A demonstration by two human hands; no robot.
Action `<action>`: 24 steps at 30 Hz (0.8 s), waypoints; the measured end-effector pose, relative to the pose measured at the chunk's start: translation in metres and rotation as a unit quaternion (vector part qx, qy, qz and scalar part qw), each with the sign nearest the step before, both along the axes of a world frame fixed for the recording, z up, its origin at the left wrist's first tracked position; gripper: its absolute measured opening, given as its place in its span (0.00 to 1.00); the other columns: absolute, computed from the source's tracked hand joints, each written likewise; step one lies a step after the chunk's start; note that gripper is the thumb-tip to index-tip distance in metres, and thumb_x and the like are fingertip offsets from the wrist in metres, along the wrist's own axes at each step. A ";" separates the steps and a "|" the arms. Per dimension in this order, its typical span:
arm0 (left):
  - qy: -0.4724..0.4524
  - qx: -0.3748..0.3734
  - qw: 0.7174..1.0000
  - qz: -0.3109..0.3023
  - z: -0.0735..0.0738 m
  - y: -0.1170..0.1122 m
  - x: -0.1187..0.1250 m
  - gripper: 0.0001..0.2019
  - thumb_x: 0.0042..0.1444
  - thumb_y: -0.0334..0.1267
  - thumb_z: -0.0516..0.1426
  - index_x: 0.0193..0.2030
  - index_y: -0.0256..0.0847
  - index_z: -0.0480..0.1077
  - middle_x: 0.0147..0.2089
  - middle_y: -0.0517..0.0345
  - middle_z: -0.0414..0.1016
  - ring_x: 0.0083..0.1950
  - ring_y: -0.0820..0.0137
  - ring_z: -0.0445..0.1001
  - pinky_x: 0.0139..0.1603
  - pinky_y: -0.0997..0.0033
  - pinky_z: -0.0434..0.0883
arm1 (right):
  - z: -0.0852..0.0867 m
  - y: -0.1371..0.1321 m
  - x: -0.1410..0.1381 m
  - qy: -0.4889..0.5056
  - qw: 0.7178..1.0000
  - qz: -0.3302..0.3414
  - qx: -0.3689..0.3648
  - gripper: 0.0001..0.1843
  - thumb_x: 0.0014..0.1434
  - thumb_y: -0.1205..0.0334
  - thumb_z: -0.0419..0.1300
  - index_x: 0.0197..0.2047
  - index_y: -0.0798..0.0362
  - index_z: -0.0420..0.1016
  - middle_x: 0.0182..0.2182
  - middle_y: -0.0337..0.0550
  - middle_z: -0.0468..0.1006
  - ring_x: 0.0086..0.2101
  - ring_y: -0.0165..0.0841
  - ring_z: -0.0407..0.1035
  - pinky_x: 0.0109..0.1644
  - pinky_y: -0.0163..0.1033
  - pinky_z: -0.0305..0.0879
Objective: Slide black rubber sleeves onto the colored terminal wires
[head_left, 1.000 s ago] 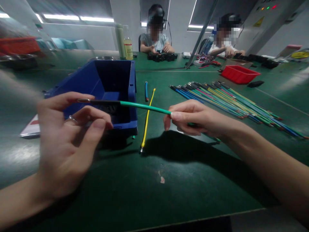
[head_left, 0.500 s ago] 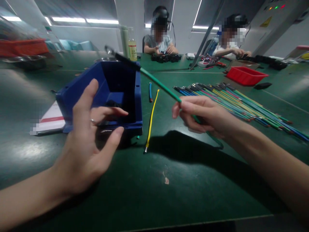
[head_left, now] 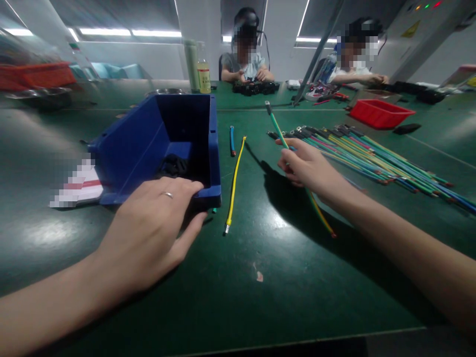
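Note:
My right hand [head_left: 303, 161] is closed around a green-and-yellow cable [head_left: 275, 123], between thumb and fingers. Its ring lug and black sleeve point up and away; the bare copper end hangs down toward the table. My left hand [head_left: 156, 223], with a ring on one finger, grips the front lip of a blue bin [head_left: 130, 141], fingers over the edge and thumb outside. Some dark black items [head_left: 173, 165] lie inside the bin. Between the hands a yellow cable [head_left: 235, 183] and a short blue cable [head_left: 232, 141] rest on the green table [head_left: 238, 297].
A fanned row of cables [head_left: 372, 158] lies to the right. Beyond it are a red tray [head_left: 381, 114] and a black piece [head_left: 407, 129]. A paper pad [head_left: 80, 188] sits left of the bin. A bottle [head_left: 203, 77] stands behind. Two people work across the table.
My left hand has moved from open in the air down onto the bin's lip. The cable's lug end has swung right, away from the bin, and its yellow stripe now shows.

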State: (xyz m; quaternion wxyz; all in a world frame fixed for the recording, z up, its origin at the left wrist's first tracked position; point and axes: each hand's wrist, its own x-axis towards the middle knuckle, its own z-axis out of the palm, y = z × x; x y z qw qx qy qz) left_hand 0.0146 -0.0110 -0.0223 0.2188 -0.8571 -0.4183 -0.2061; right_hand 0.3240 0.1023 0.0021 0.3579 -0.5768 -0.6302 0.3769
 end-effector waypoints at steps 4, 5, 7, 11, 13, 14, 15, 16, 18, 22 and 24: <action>0.015 0.013 1.000 0.002 0.002 0.001 0.000 0.18 0.84 0.42 0.50 0.66 0.32 0.72 0.55 0.37 0.87 0.51 0.47 0.85 0.52 0.48 0.79 | -0.016 0.011 0.015 -0.182 0.976 0.007 0.117 0.36 0.74 0.69 0.59 0.83 0.58 0.70 0.36 0.44 0.82 0.33 0.40 0.75 0.41 0.44 0.73; 0.017 0.016 1.000 0.002 0.002 0.001 0.000 0.17 0.84 0.42 0.50 0.66 0.32 0.72 0.55 0.37 0.87 0.52 0.47 0.85 0.52 0.48 0.79 | -0.019 0.013 0.018 -0.211 0.968 0.014 0.136 0.36 0.73 0.69 0.59 0.83 0.58 0.71 0.41 0.49 0.85 0.36 0.42 0.78 0.46 0.47 0.76; 0.021 0.018 1.000 -0.002 0.002 0.002 -0.001 0.18 0.85 0.42 0.49 0.66 0.32 0.71 0.56 0.37 0.87 0.52 0.47 0.85 0.52 0.48 0.80 | -0.022 0.016 0.021 -0.259 0.953 0.035 0.154 0.33 0.73 0.69 0.59 0.78 0.58 0.78 0.52 0.57 0.87 0.42 0.45 0.81 0.53 0.51 0.79; 0.014 0.010 1.000 -0.006 0.000 0.001 -0.002 0.19 0.84 0.43 0.50 0.69 0.33 0.70 0.58 0.36 0.87 0.53 0.45 0.86 0.53 0.44 0.82 | -0.023 0.017 0.024 -0.340 0.925 0.075 0.155 0.27 0.72 0.69 0.60 0.70 0.58 0.88 0.59 0.64 0.85 0.48 0.48 0.83 0.59 0.54 0.81; 0.006 0.010 1.000 -0.001 -0.002 0.001 -0.002 0.19 0.83 0.43 0.51 0.69 0.33 0.71 0.59 0.34 0.88 0.54 0.44 0.86 0.54 0.43 0.82 | -0.023 0.018 0.027 -0.360 0.915 0.087 0.160 0.27 0.73 0.68 0.61 0.70 0.57 0.89 0.59 0.64 0.84 0.49 0.49 0.83 0.60 0.55 0.81; 0.004 0.011 1.000 -0.001 -0.002 0.001 -0.002 0.19 0.83 0.42 0.51 0.68 0.32 0.71 0.59 0.34 0.88 0.54 0.43 0.86 0.54 0.42 0.82 | -0.024 0.018 0.028 -0.365 0.912 0.091 0.166 0.28 0.73 0.68 0.61 0.70 0.56 0.89 0.58 0.64 0.84 0.50 0.50 0.83 0.61 0.55 0.81; 0.003 0.011 1.000 -0.002 -0.002 0.001 -0.002 0.18 0.83 0.42 0.51 0.68 0.32 0.71 0.58 0.34 0.88 0.54 0.43 0.86 0.54 0.42 0.82 | -0.024 0.019 0.030 -0.368 0.908 0.093 0.174 0.28 0.72 0.68 0.60 0.70 0.56 0.90 0.58 0.63 0.84 0.50 0.50 0.83 0.62 0.55 0.81; 0.003 0.009 1.000 -0.005 -0.002 0.001 -0.003 0.18 0.82 0.42 0.52 0.68 0.32 0.72 0.58 0.34 0.88 0.53 0.43 0.87 0.53 0.43 0.82 | -0.025 0.020 0.033 -0.372 0.905 0.095 0.184 0.28 0.72 0.69 0.59 0.70 0.56 0.90 0.58 0.63 0.85 0.51 0.50 0.83 0.63 0.55 0.81; 0.001 0.001 1.000 -0.009 -0.002 0.002 -0.003 0.19 0.82 0.42 0.52 0.69 0.34 0.73 0.59 0.35 0.88 0.53 0.43 0.87 0.52 0.43 0.82 | -0.028 0.023 0.038 -0.388 0.895 0.094 0.200 0.29 0.73 0.70 0.57 0.70 0.57 0.90 0.58 0.63 0.85 0.54 0.52 0.82 0.65 0.56 0.80; -0.001 -0.003 1.000 -0.006 0.000 0.003 -0.002 0.19 0.82 0.43 0.52 0.68 0.33 0.73 0.58 0.35 0.88 0.52 0.43 0.87 0.52 0.44 0.81 | -0.030 0.030 0.046 -0.441 0.872 0.082 0.194 0.30 0.75 0.68 0.55 0.72 0.60 0.89 0.62 0.69 0.83 0.58 0.57 0.81 0.65 0.60 0.80; 0.002 -0.002 1.000 -0.005 0.000 0.003 -0.002 0.19 0.83 0.42 0.51 0.68 0.33 0.73 0.57 0.35 0.88 0.52 0.44 0.87 0.51 0.44 0.81 | -0.029 0.032 0.049 -0.460 0.863 0.077 0.192 0.30 0.76 0.67 0.55 0.73 0.59 0.89 0.63 0.70 0.83 0.58 0.58 0.80 0.64 0.61 0.80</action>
